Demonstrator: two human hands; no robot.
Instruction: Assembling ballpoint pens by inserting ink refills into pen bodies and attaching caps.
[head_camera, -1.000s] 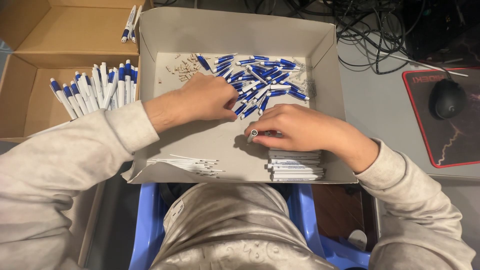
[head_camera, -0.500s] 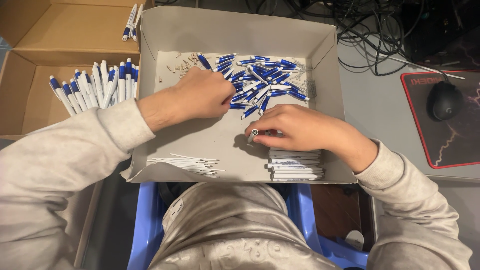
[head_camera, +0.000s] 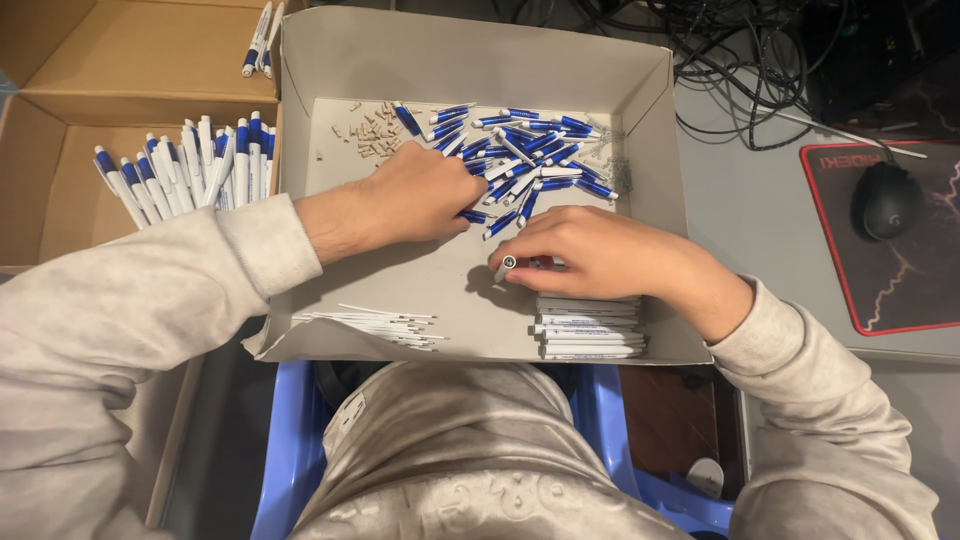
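Pen barrel (head_camera: 507, 266) pinched in right hand (head_camera: 590, 255), fingers curled round it, low over floor of grey tray (head_camera: 640, 75), just above stack of white barrels (head_camera: 588, 327). Left hand (head_camera: 415, 195) loosely curled, fingertips in blue-and-white pen parts pile (head_camera: 525, 150); whether it grips any, can't tell. Finished pens (head_camera: 185, 165) in cardboard box (head_camera: 120, 60) w/ refills (head_camera: 375, 322) at tray's near edge.

A desk at home or in a small office is suggested: a computer mouse (head_camera: 886, 200) on a red-edged mouse pad (head_camera: 890, 250) is seen at the right, tangled cables (head_camera: 740, 50) at the upper right, and cardboard boxes (head_camera: 120, 70) of pens at the left.
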